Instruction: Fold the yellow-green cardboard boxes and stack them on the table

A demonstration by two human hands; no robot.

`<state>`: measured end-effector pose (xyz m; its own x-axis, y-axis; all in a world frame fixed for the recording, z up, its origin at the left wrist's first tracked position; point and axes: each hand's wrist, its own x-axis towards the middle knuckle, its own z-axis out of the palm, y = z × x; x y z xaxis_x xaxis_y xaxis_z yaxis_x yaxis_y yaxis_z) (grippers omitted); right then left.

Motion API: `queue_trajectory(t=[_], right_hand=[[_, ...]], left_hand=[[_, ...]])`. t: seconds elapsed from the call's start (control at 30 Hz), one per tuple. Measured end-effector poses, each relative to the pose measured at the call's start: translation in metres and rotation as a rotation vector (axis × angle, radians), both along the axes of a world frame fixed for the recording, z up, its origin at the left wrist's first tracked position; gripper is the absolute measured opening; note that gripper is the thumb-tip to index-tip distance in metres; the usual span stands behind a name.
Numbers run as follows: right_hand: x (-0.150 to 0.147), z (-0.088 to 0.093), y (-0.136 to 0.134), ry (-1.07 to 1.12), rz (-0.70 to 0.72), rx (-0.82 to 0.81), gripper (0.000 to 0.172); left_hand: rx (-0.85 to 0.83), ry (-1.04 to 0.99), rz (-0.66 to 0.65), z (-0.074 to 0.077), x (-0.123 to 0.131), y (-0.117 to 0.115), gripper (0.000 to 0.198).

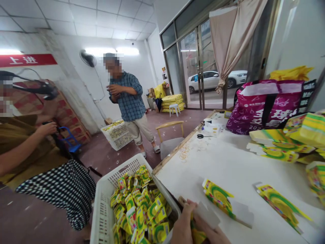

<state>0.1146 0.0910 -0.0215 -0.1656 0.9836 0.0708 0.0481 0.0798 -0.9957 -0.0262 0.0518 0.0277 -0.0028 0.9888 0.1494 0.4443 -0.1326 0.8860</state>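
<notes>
My left hand (183,222) is at the bottom of the view, beside the crate's right corner. Its thumb and fingers close around a small yellow carton (198,234), mostly hidden between my hands. My right hand (212,232) grips the same carton from the right, its fingers partly covered. To my left, a white plastic crate (99,206) holds many small yellow-and-green boxes (138,206). On the white table, one unfolded yellow carton (219,198) lies just past my right hand, and another carton (279,205) lies farther right.
The white table (193,176) carries stacked flat cartons (281,144), a purple bag (264,108), scissors (200,136) and rubber bands (184,154). A chair (170,142) stands beyond its edge. One person (128,95) stands near another crate (119,135); another person (50,152) is at left.
</notes>
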Motion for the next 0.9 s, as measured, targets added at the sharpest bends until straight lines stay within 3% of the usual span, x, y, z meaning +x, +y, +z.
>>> queue_trajectory(t=[0.13,0.27,0.43,0.57,0.73,0.83,0.9], right_hand=[[-0.001,0.009,-0.001,0.034,0.086,-0.102,0.065],[-0.001,0.004,0.002,0.040,0.142,-0.071,0.074],[0.002,-0.015,0.002,-0.176,0.236,0.195,0.064],[0.002,-0.018,0.001,-0.287,0.344,0.360,0.048],[0.007,-0.007,0.008,-0.385,0.432,0.336,0.046],[0.010,0.007,0.010,-0.467,0.560,0.277,0.053],[0.013,0.020,0.009,-0.474,0.603,0.262,0.047]], left_hand=[[0.056,0.022,0.028,-0.005,0.004,-0.002,0.059],[0.099,0.079,-0.054,-0.007,0.002,0.002,0.048],[-0.171,0.048,-0.049,-0.011,-0.006,0.012,0.052],[-0.171,-0.009,0.024,-0.025,-0.006,0.016,0.055],[-0.155,-0.060,0.045,-0.033,-0.012,0.014,0.073],[-0.264,0.049,-0.024,-0.029,-0.022,0.015,0.085],[-0.328,0.099,-0.084,-0.024,-0.026,0.016,0.088]])
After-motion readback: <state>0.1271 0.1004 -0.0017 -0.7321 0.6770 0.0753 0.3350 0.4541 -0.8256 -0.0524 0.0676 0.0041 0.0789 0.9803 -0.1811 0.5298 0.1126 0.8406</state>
